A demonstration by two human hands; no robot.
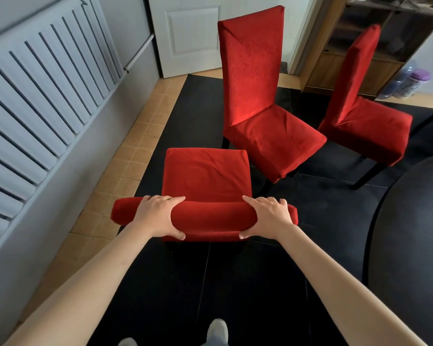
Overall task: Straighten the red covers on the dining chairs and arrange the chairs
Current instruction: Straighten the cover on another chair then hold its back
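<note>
My left hand [158,216] and right hand [266,217] each grasp the covered top rail of the near chair [205,176], fingers over, thumbs under. Two more chairs [255,96] [360,116] stand beyond, by the table [410,233].

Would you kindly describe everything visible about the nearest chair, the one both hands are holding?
The nearest chair is seen from behind and above, wrapped in a red fabric cover with slight creases on the seat. Dark legs show beneath it. It stands upright on the black floor mat, its seat facing the other two chairs. The left hand and right hand each grip the backrest's top edge, fingers over the front, thumbs behind.
</note>
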